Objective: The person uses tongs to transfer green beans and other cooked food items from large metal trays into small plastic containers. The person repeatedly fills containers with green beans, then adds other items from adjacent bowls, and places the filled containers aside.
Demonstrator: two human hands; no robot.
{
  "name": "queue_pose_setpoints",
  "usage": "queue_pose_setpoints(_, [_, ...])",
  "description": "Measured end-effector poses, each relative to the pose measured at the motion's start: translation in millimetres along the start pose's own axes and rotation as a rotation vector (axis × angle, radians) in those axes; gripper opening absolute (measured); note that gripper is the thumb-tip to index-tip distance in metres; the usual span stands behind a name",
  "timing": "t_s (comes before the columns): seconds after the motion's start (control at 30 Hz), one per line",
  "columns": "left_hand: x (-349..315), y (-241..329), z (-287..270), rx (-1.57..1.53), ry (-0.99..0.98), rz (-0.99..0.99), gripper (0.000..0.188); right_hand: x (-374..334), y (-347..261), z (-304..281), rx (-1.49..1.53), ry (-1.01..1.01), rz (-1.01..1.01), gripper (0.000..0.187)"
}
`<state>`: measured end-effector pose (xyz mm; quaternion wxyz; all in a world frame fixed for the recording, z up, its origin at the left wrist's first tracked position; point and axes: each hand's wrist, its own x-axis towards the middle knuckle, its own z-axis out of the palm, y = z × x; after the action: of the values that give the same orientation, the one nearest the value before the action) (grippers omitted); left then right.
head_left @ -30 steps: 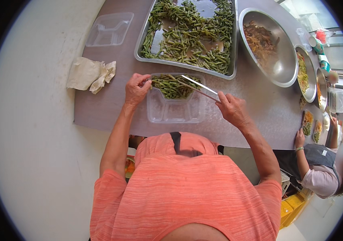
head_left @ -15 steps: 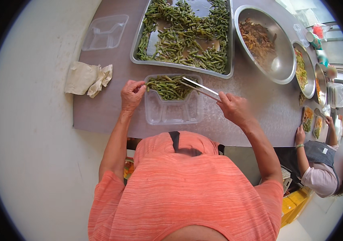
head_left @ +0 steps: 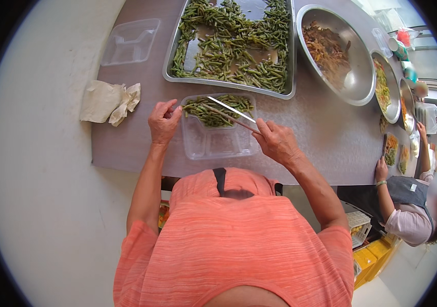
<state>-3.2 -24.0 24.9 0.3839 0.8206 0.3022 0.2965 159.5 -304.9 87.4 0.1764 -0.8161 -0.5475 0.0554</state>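
Left hand: I see my left hand point(head_left: 163, 122) at the left rim of the clear container point(head_left: 218, 127), fingers pinched there; a second ago it was higher, over the beans.
Right hand: my right hand point(head_left: 275, 140) grips metal tongs point(head_left: 231, 112), as before, tips now over the container's far compartment.
Green beans: a heap point(head_left: 218, 108) fills that far compartment.
Container: on the bench point(head_left: 321, 133), nearer me than before.
Beyond container: steel tray point(head_left: 228, 43) of beans.
Left of container: crumpled paper point(head_left: 107, 101).
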Motion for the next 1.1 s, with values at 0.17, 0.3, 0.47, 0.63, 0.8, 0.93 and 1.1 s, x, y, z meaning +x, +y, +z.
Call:
queue_pose_setpoints(0.17, [1,32,17,-0.047,-0.057,0.128,0.017,-8,11,3,0.087,0.073,0.089,0.028])
queue_pose_setpoints(0.3, [-7,71,56,-0.026,-0.257,0.352,0.019,-14,17,-22,0.239,0.219,0.217,0.035])
queue_pose_setpoints(0.47, [-10,98,111,0.222,-0.384,0.685,0.016,-21,18,-42,0.334,0.368,0.272,0.038])
queue_pose_setpoints(0.63, [-5,97,132,0.353,-0.378,0.763,0.013,-33,20,-54,0.377,0.414,0.330,0.041])
queue_pose_setpoints(0.8, [-4,98,135,0.309,-0.353,0.726,0.012,-42,26,-50,0.344,0.443,0.314,0.045])
queue_pose_setpoints(0.93, [2,108,126,0.208,-0.289,0.611,0.010,-49,26,-50,0.365,0.412,0.372,0.045])
queue_pose_setpoints(1.1, [13,108,105,0.243,-0.250,0.518,0.007,-53,29,-47,0.386,0.418,0.395,0.044])
